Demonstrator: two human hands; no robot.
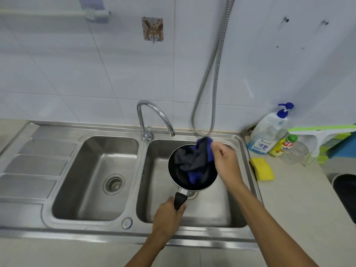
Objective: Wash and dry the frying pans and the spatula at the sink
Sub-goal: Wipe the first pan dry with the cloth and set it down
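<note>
A small black frying pan (174,171) with a steel rim hangs over the right basin of the steel double sink (237,205). My left hand (166,218) grips its black handle (180,200) from below. A crumpled dark blue and grey cloth (192,160) lies inside the pan. My right hand (224,160) pinches the cloth at the pan's far right rim. No spatula or second pan shows in this view.
A chrome tap (154,116) curves over the divider, and a metal hose (212,79) hangs down the tiled wall. On the right counter lie a yellow sponge (263,168), soap bottles (269,132) and a green-white squeegee (319,135). The left basin (96,176) holds nothing.
</note>
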